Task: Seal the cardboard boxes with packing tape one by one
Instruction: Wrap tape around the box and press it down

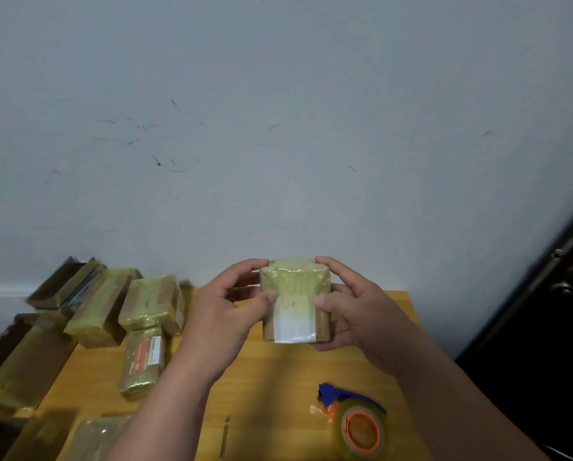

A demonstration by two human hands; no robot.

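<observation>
**Box held up over the wooden table**

You face a scuffed pale wall [278, 111], a dark door [551, 327] at right. Below, your yellow wooden table [278, 377] carries taped boxes [152, 301] at left and a tape dispenser [355, 420]. Your left hand [225, 314] and right hand [355, 311] grip the small box [295, 301] above it, thumbs pressing the tape.

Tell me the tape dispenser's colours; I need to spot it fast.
Blue body with an orange hub, on the tape dispenser, seen in the head view.

A small cardboard box [295, 302], wrapped in yellowish tape [295, 287], is held above the desk's far edge. The tape dispenser [355, 422] lies near the desk's near right corner.
</observation>
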